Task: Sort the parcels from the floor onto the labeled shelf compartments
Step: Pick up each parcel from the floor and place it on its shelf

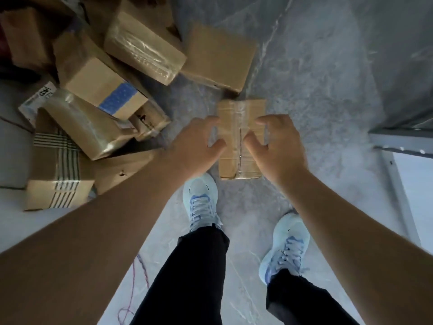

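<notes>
A small brown parcel [234,158], wrapped in clear tape, lies flat on the grey floor just ahead of my shoes. My left hand [196,146] hovers at its left edge, fingers and thumb spread and half curled. My right hand [276,146] is over the parcel's right side in the same pose. Neither hand is closed around the parcel, and I cannot tell whether the fingertips touch it. A pile of several more cardboard parcels [100,85] lies to the left, and a flat one [218,57] sits just beyond the small parcel.
The grey metal frame of a shelf [398,139] juts in at the right edge, with a white panel below it. My two light blue shoes [201,202] stand on the marbled floor. A thin purple cord [133,289] trails along the floor at lower left.
</notes>
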A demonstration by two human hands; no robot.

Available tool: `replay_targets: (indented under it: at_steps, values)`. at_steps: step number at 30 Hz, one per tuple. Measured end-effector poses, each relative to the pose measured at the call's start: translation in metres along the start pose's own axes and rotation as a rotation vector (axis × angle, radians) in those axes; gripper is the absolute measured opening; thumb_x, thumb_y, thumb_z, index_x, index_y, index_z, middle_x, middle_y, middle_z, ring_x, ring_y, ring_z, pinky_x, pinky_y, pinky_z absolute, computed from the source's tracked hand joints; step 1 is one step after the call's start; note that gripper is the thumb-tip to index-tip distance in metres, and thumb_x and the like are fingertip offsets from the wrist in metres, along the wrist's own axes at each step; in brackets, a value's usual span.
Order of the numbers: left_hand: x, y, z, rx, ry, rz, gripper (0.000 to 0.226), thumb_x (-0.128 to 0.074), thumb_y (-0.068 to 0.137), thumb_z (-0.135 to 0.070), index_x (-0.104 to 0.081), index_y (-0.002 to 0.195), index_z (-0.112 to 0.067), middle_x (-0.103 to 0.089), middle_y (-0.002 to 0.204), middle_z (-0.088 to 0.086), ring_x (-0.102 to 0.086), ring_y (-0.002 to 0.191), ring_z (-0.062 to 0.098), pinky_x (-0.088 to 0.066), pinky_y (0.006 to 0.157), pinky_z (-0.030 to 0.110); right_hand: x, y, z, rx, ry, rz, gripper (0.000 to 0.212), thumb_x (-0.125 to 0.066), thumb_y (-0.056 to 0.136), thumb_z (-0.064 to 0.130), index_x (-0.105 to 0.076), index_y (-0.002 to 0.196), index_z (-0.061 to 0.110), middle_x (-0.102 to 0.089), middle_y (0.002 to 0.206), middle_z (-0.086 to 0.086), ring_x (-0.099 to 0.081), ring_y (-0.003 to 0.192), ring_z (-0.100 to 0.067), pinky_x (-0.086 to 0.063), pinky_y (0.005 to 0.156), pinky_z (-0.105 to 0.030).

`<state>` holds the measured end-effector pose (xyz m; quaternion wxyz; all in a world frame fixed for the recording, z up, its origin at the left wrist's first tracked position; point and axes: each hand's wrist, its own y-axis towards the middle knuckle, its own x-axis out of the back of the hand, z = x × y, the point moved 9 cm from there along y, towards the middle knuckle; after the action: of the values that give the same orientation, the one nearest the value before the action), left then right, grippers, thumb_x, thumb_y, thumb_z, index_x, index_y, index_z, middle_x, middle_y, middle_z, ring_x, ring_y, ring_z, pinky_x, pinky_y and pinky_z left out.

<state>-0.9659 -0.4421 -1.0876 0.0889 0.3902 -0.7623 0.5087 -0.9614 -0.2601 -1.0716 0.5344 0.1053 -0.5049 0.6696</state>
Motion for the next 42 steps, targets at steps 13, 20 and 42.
replay_targets:
  at_steps: [13,20,42]
  values:
    - [-0.060,0.056,0.051,0.296,-0.433,0.220,0.031,-0.059,0.096,-0.030,-0.062,0.126,-0.024,-0.070,0.117,0.000,-0.066,0.109,0.019,-0.051,0.106,0.049,-0.081,0.039,-0.062,-0.287,0.454,-0.070,0.036,-0.053,0.100,0.023,-0.034,0.132,0.023,-0.064,0.089,-0.002,-0.055,0.061,-0.016,-0.045,0.053,-0.036]
    - [-0.040,-0.004,0.017,0.396,-0.697,0.113,0.021,-0.046,0.102,-0.023,-0.063,0.114,-0.019,-0.070,0.117,0.013,-0.068,0.111,0.032,-0.053,0.103,0.047,-0.046,-0.015,-0.056,-0.469,0.751,-0.061,0.061,-0.041,0.093,0.064,-0.049,0.143,0.031,-0.069,0.118,-0.006,-0.067,0.108,-0.025,-0.056,0.096,-0.054]
    - [0.092,-0.203,-0.139,0.276,-0.943,-0.246,0.033,-0.061,0.101,-0.014,-0.066,0.132,-0.022,-0.072,0.121,-0.001,-0.067,0.095,0.010,-0.050,0.070,0.019,0.157,-0.182,0.021,-0.294,0.867,-0.081,0.047,-0.060,0.097,0.014,-0.055,0.144,0.021,-0.068,0.126,0.004,-0.068,0.101,0.000,-0.050,0.071,-0.011]
